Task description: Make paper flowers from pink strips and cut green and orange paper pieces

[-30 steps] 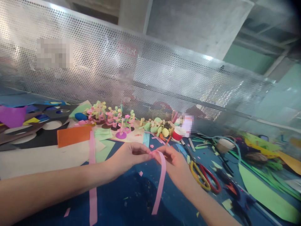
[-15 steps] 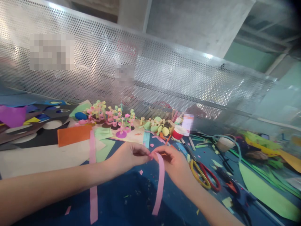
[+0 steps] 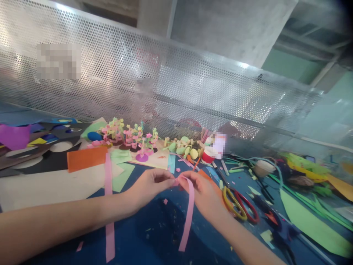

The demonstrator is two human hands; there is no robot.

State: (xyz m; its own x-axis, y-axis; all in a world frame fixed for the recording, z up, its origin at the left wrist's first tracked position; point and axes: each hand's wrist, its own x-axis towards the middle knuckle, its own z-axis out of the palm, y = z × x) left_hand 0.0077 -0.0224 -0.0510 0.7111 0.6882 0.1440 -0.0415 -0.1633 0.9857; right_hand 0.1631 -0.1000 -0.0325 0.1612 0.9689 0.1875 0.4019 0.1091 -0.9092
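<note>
Both my hands meet over the blue table, pinching the top end of a pink paper strip that hangs down from my fingers. My left hand grips the strip's end from the left with thumb and fingers closed. From the right, my right hand holds the same end, fingers curled round it. A second pink strip lies flat on the table under my left forearm.
Scissors with yellow and red handles lie just right of my right hand. Small curled paper flowers and green and yellow paper balls stand behind. Orange paper, green sheets and a perforated metal screen surround the space.
My hands have stayed together on the strip's top end with small finger shifts; the strip still hangs down much the same.
</note>
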